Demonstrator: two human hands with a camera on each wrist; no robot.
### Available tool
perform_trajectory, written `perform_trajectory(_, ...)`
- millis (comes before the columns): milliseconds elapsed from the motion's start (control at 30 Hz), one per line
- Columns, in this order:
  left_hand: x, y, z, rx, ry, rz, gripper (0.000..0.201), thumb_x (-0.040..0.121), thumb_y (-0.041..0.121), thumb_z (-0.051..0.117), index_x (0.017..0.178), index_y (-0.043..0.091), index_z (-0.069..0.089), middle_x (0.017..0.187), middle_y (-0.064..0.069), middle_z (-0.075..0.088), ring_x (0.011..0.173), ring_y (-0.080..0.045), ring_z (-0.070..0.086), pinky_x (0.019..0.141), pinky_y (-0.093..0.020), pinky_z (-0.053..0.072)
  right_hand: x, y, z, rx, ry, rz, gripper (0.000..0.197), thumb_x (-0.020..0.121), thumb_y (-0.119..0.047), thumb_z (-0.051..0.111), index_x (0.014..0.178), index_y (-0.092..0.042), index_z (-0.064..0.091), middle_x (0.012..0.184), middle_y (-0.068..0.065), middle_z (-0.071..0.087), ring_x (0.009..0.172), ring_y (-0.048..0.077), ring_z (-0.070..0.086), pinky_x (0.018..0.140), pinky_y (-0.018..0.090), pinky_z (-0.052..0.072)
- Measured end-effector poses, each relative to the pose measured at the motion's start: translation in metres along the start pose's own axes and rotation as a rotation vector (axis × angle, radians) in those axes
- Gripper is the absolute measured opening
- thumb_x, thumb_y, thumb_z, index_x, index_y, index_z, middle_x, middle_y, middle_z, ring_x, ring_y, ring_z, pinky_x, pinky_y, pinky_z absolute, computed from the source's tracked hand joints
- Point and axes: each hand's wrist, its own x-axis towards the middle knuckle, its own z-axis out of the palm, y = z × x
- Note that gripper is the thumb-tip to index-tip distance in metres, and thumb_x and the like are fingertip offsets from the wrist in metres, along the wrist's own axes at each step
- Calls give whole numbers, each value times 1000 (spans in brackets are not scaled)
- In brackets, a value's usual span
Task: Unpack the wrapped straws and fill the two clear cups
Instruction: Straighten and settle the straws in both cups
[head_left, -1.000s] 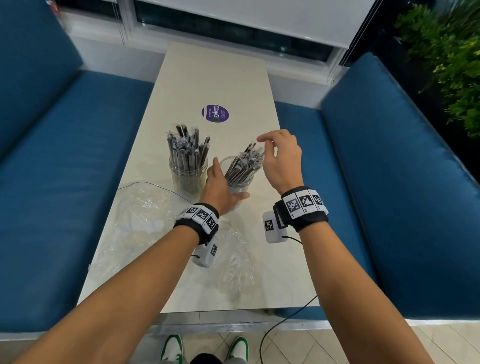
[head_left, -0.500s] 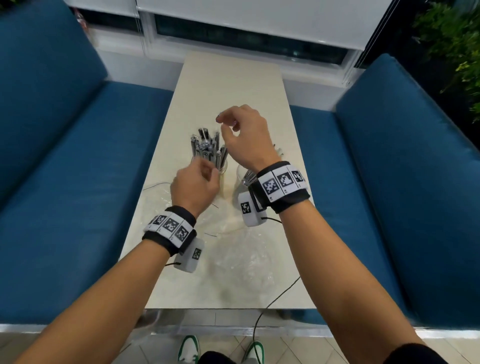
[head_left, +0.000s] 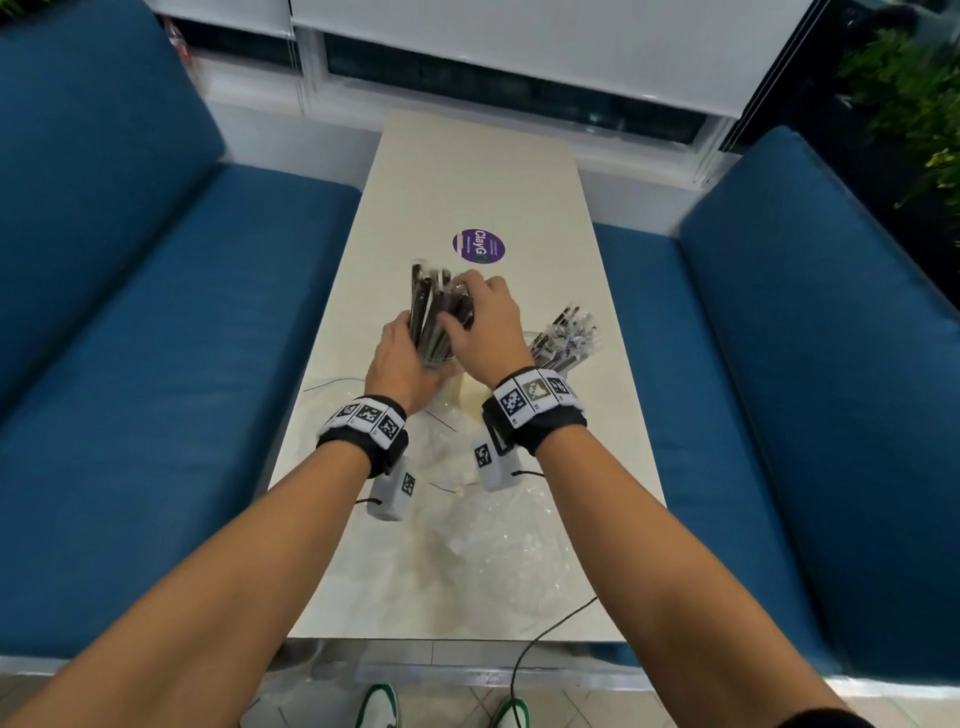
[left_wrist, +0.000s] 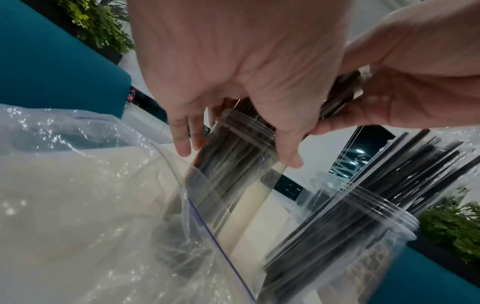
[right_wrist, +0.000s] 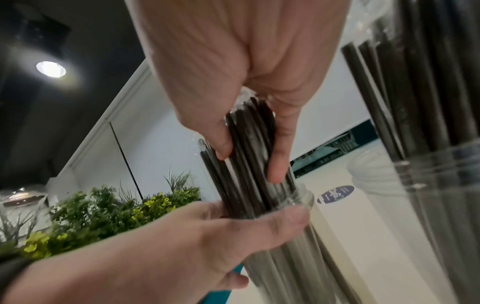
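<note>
Two clear cups stand mid-table, each full of dark wrapped straws. My left hand (head_left: 402, 345) wraps the left cup (head_left: 438, 362) from the left side, as the right wrist view shows with the left hand (right_wrist: 207, 232) on the cup (right_wrist: 291, 253). My right hand (head_left: 467, 306) grips the upper part of that cup's straw bundle (head_left: 422, 299), thumb and fingers closed round the straws (right_wrist: 249, 156). The right cup (head_left: 563, 358) holds a leaning straw bundle (head_left: 569, 332) and stands untouched; it is also near in the left wrist view (left_wrist: 358, 230).
Crumpled clear plastic bags (head_left: 493, 545) lie on the near half of the cream table (head_left: 467, 171). A purple round sticker (head_left: 478, 246) lies behind the cups. Blue sofas (head_left: 156, 364) flank both sides. A black cable (head_left: 545, 634) hangs over the table's front edge.
Both hands left the right cup and moved to the left cup. The left hand now holds that cup and the right hand has closed round its straws.
</note>
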Motion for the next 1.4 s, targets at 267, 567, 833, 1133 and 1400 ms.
perform_trajectory(267, 9, -20, 10, 29, -21, 53, 95, 67, 53, 74, 147, 14, 41, 138, -11, 50, 125, -31, 54, 103, -53, 54, 0, -8, -1, -240, 95, -83, 69, 76, -65, 74, 138, -45, 50, 148, 8, 35, 130, 34, 36, 101, 48, 44)
perform_trajectory(567, 9, -15, 8, -1, -32, 20, 101, 75, 49, 89, 152, 10, 36, 146, -13, 46, 132, -33, 52, 109, -51, 50, 19, -19, 5, -100, 97, -138, 35, 90, -27, 73, 123, -22, 60, 125, 9, 54, 116, 33, 50, 100, 51, 49)
perform_trajectory(833, 12, -17, 11, -2, -22, 8, 107, 75, 49, 89, 157, 14, 31, 152, -11, 44, 137, -32, 51, 111, -51, 50, 34, -26, 2, -242, -74, -67, 44, 93, -55, 61, 135, -43, 58, 151, 7, 43, 138, 37, 41, 107, 52, 40)
perform_trajectory(1133, 15, -25, 16, -38, -8, 38, 108, 73, 54, 89, 155, 12, 33, 148, -11, 46, 135, -33, 51, 111, -50, 48, 43, -18, -7, -132, 114, 26, 27, 100, -24, 57, 96, -9, 78, 100, 12, 75, 96, 28, 69, 93, 39, 56)
perform_trajectory(1400, 16, -22, 15, -50, 6, 53, 102, 72, 51, 91, 150, 14, 37, 144, -11, 47, 133, -33, 51, 112, -50, 47, 35, -24, -24, 14, 14, 20, 34, 102, -42, 50, 131, -37, 68, 145, 5, 57, 139, 27, 49, 117, 52, 36)
